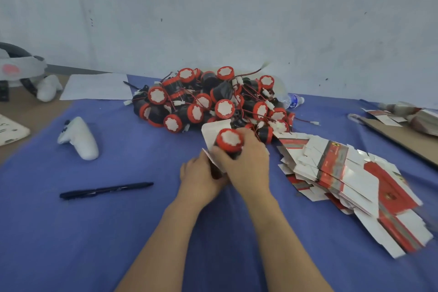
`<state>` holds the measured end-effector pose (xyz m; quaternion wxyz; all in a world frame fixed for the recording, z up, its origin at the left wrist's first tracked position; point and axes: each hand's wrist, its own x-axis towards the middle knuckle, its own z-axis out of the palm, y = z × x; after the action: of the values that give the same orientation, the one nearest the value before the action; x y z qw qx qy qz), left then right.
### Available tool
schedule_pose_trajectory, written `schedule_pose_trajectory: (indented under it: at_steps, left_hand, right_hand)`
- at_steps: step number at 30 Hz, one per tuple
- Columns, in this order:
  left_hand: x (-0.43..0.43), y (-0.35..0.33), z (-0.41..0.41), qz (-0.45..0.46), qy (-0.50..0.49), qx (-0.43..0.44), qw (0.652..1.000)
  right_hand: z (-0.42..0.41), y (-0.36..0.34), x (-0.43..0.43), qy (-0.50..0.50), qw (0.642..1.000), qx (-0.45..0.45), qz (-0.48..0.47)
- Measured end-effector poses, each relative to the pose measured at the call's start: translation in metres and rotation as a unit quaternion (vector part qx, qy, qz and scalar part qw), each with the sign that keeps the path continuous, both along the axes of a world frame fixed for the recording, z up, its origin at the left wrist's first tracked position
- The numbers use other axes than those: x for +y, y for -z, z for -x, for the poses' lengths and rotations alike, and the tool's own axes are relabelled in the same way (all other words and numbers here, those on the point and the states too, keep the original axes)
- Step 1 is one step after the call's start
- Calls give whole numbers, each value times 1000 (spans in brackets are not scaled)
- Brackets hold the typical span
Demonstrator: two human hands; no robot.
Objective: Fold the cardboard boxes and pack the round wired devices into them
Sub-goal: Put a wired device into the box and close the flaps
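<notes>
At the table's middle my right hand (246, 163) grips a round red-rimmed device (229, 139) with a white face, its body partly inside a small cardboard box (214, 131). My left hand (199, 176) holds that box from the left and below; the box's white flap stands open behind the device. A pile of several red and black wired devices (213, 99) lies just behind my hands. A fanned stack of flat red and white box blanks (350, 173) lies to the right.
A black pen (106, 190) lies on the blue cloth (94, 232) at the left, with a white controller (79, 137) behind it. A sheet of paper (97, 86), a headset (19, 69) and a water bottle (292, 100) sit at the back. Cardboard (403, 135) lies far right.
</notes>
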<state>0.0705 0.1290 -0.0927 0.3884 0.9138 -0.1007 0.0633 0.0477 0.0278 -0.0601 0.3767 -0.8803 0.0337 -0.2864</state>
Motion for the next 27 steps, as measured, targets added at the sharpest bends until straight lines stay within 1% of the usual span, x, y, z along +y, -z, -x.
schedule_pose_trajectory:
  at_steps: [1,2,5,8,12,16,20,24,27]
  left_hand:
    - [1,0,0,-12,1,3,1000]
    - [2,-1,0,-8,4,11,1000]
    - [4,-2,1,36,14,44,998]
    - [3,-1,1,45,12,43,998]
    - [4,-1,1,56,7,37,998]
    - [3,0,1,18,17,12,1000]
    - [5,1,-1,35,14,31,999]
    - [5,0,-1,45,7,38,998]
    - [6,-1,-1,48,22,51,997]
  right_hand:
    - [-3,6,1,1,999,30,35]
    - [-5,8,1,5,998,44,46]
    - [-5,5,-4,29,996,58,55]
    - [-2,3,-8,47,992,76,83]
    - [-2,1,-7,57,989,94,98]
    - [-2,2,-9,54,983,125,123]
    - [-1,5,-1,37,982,140,121]
    - [-1,4,-1,84,956,136,245]
    - [-1,0,-1,85,957,130,246]
